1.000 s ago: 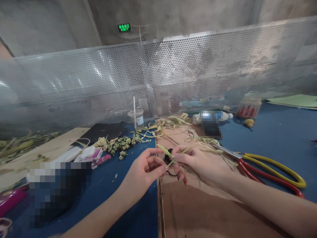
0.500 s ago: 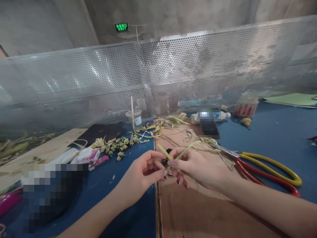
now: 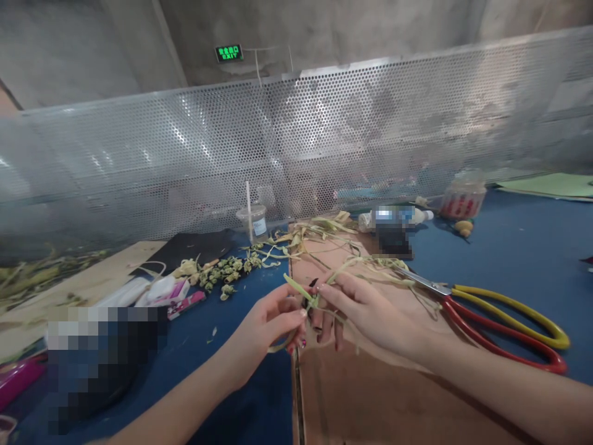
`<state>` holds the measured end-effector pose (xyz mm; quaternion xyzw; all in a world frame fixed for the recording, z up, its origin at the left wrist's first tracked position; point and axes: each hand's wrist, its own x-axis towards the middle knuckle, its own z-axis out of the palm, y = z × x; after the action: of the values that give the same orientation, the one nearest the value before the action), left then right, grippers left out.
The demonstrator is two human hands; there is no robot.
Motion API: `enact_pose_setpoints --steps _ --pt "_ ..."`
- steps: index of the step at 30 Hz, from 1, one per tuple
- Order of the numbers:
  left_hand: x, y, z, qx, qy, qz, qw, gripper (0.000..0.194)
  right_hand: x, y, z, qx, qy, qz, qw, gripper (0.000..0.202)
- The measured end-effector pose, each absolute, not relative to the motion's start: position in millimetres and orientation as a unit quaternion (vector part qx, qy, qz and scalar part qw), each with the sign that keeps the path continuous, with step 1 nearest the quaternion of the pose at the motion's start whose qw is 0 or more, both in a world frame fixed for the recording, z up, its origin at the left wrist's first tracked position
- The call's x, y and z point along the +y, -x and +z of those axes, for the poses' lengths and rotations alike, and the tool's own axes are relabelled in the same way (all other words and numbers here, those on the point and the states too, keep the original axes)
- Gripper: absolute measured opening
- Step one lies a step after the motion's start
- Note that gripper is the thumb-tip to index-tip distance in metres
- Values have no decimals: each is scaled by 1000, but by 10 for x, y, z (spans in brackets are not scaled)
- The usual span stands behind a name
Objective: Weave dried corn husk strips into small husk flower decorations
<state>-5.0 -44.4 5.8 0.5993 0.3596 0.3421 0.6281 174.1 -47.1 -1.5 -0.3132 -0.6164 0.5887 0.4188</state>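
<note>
Pale green plant strips (image 3: 299,286) cross between my two hands over the seam of the brown board. My left hand (image 3: 280,318) is closed on them, thumb and fingers pinched near the crossing. From the right, my right hand (image 3: 347,306) pinches the strips too, its thumb and index finger close to the left fingertips. One strip arches over the right fingers and a thin one curls below the left hand. A small dark object shows between the hands, mostly hidden by fingers.
Scissors (image 3: 445,290) with yellow and red handles lie at the right. Dried strips (image 3: 319,230) and green buds (image 3: 227,272) are scattered behind the hands. A plastic cup (image 3: 254,224) with a straw stands before the perforated metal screen (image 3: 208,154). A blurred-out dark object (image 3: 111,358) lies left.
The strip end between my hands has shifted left, and a thin loop now shows under my left hand. The right hand's thumb and fingers have changed position slightly.
</note>
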Motion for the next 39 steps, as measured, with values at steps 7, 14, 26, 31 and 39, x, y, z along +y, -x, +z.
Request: enact_pose_setpoints --steps 7,14,26,31,39 --pt "-479 28 15 399 -611 307 611 23 -501 -1735 -52 -651 343 531 422 26" --pt "-516 6 51 401 -620 293 608 20 -520 -1773 -11 -752 353 374 412 25" --pt "-501 17 67 411 -634 280 592 20 -541 -1731 -14 -651 334 549 404 28" --pt "-501 13 106 419 -613 327 585 24 -475 -1765 -13 -643 314 591 373 25" --pt "-493 16 98 418 -611 360 568 21 -479 -1754 -16 -632 303 596 393 19"
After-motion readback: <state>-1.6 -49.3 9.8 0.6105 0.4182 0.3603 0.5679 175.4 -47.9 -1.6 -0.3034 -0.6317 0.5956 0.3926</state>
